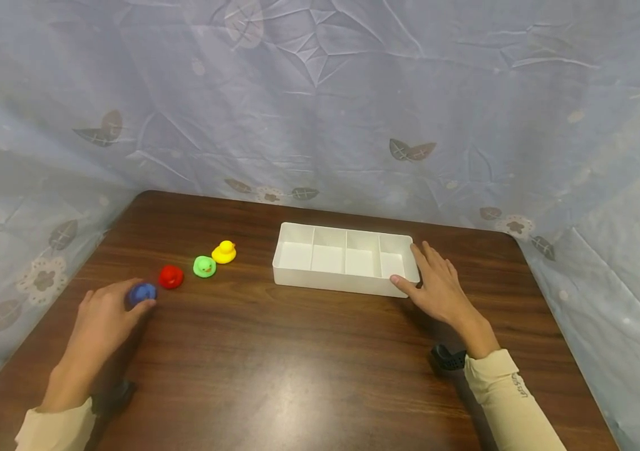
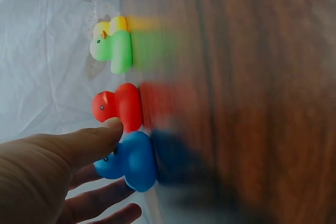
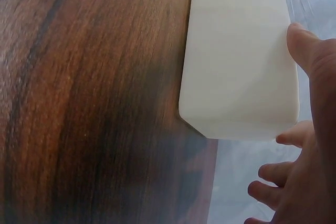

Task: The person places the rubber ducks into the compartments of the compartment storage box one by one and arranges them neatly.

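A blue rubber duck point(image 1: 143, 292) stands on the table between the thumb and fingers of my left hand point(image 1: 100, 319). In the left wrist view the thumb point(image 2: 94, 142) lies across the near side of the duck's head, and the other fingers extend behind it; firm contact cannot be made out. My right hand point(image 1: 438, 288) rests at the right end of a white divided tray point(image 1: 331, 279), thumb at the front rim and index finger at the end wall. In the right wrist view the remaining fingers spread loosely past the tray's corner.
A red duck point(image 1: 170, 277), a green duck point(image 1: 204, 267) and a yellow duck point(image 1: 224, 252) stand in a slanting row beyond the blue one. The tray's compartments show bare floors. A patterned cloth point(image 1: 320, 113) hangs behind the brown wooden table point(image 1: 275, 376).
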`<act>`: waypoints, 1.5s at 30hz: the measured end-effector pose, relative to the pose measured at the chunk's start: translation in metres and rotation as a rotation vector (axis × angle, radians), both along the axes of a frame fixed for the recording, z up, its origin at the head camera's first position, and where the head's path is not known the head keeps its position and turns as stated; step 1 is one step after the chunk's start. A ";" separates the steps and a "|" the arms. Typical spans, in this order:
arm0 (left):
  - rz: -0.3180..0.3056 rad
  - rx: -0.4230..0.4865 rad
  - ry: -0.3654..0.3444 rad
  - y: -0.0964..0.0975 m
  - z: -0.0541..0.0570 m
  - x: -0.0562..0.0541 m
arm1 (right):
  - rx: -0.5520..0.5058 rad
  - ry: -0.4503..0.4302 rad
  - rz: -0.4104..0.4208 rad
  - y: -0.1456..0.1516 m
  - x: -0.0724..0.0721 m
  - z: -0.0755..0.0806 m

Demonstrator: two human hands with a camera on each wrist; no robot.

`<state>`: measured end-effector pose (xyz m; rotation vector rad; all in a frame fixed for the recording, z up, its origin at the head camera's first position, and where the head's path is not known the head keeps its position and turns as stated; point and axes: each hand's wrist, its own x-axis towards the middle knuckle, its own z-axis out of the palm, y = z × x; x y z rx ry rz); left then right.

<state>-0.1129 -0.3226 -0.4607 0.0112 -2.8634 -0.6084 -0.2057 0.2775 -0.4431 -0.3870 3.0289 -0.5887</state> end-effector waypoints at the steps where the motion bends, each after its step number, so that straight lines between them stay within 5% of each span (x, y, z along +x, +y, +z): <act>1: 0.006 -0.004 0.008 0.000 0.000 0.000 | -0.002 -0.004 0.001 0.000 0.000 0.000; 20: 0.015 -0.034 0.066 -0.006 0.005 0.004 | 0.003 0.009 -0.004 0.000 0.000 0.000; 38: 0.058 0.000 -0.023 0.006 0.018 0.004 | 0.014 0.000 -0.018 0.000 0.001 0.001; 45: 0.039 0.007 0.006 0.013 0.024 0.003 | 0.016 -0.004 -0.020 0.000 0.001 0.002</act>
